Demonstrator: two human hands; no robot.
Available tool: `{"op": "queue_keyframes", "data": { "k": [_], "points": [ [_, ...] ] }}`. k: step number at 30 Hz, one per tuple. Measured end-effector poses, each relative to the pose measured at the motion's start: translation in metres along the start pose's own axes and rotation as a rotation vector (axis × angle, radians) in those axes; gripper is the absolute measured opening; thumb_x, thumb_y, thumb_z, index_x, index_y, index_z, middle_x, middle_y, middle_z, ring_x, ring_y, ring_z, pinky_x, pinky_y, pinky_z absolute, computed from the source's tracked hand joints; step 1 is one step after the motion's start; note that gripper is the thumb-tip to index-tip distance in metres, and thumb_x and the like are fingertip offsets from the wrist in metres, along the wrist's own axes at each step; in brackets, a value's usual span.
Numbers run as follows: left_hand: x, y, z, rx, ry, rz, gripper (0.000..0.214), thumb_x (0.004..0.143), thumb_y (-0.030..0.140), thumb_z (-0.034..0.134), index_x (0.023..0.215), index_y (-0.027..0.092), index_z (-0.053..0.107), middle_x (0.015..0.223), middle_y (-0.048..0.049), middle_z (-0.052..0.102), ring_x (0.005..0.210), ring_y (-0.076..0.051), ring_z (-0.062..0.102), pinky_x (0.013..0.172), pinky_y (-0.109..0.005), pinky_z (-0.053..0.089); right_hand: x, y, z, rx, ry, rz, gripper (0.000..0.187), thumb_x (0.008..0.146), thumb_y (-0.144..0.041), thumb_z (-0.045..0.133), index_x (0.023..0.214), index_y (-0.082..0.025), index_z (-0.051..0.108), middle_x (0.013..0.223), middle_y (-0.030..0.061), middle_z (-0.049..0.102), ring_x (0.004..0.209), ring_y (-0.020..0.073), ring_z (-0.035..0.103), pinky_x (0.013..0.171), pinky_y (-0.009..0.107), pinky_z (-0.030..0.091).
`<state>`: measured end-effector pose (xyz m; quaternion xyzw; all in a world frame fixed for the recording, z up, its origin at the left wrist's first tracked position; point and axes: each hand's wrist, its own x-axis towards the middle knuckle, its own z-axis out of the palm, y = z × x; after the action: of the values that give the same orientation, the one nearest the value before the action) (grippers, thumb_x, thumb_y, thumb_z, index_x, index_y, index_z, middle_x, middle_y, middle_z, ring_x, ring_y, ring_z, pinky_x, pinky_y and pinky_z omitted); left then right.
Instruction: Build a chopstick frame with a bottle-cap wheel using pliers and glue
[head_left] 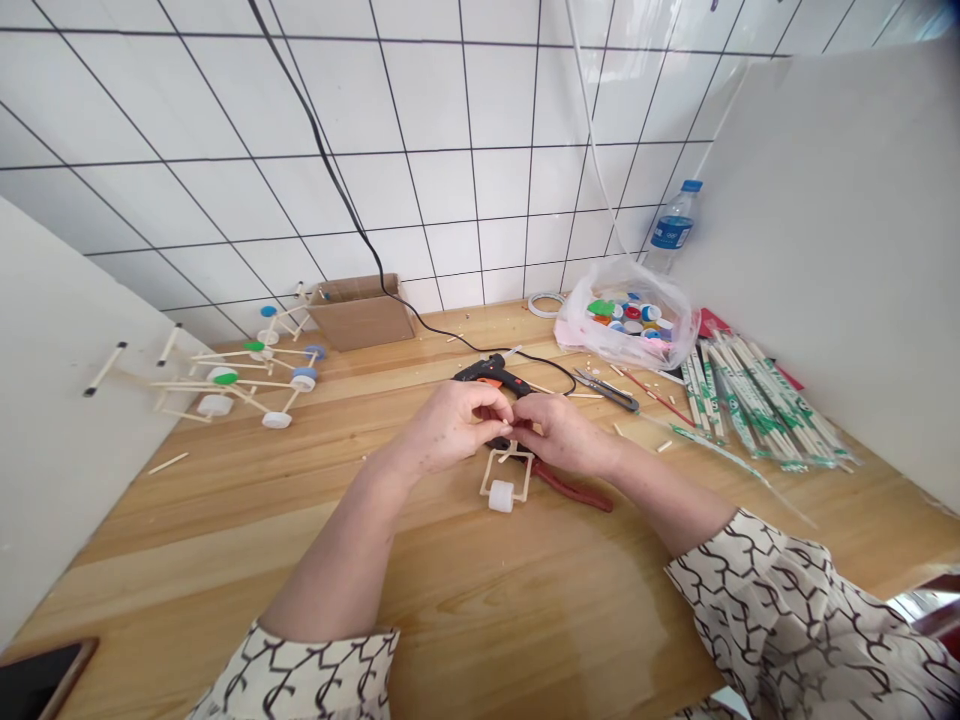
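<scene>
My left hand (465, 425) and my right hand (555, 430) meet over the middle of the table, fingertips pinched together. What sits between the fingertips is too small to make out. Just below them lies a small wooden stick frame (486, 480) with a white bottle cap roller (501, 496) at its near side. Pliers with red handles (574, 488) rest beside the frame, their head partly hidden by my right hand. Behind my hands is a black hot glue gun (491, 370), its lower part covered by my fingers.
Stick models with cap wheels (247, 385) stand at left by a cardboard box (362, 315). On the right are snips (606, 390), a plastic bag of bottle caps (630, 315), wrapped chopsticks (765, 400) and a water bottle (675, 225). A phone (45, 680) lies front left.
</scene>
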<state>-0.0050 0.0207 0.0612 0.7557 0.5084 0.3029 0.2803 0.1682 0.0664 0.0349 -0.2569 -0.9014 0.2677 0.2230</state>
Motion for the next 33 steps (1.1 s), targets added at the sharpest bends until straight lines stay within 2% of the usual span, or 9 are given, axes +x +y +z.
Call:
{"op": "queue_keyframes", "data": {
  "k": [33],
  "points": [
    [-0.0003,0.0017,-0.0009,0.011,0.005,0.001,0.006,0.074,0.016,0.061,0.071,0.017,0.067,0.072,0.0009,0.069,0.069,-0.014,0.062,0.065,-0.022,0.047,-0.001,0.0056,0.0043,-0.035,-0.034,0.023,0.014,0.085,-0.016,0.058,0.071,-0.013,0.06,0.065,0.0004,0.057,0.06,0.0101,0.049,0.059,0.021,0.035]
  ]
}}
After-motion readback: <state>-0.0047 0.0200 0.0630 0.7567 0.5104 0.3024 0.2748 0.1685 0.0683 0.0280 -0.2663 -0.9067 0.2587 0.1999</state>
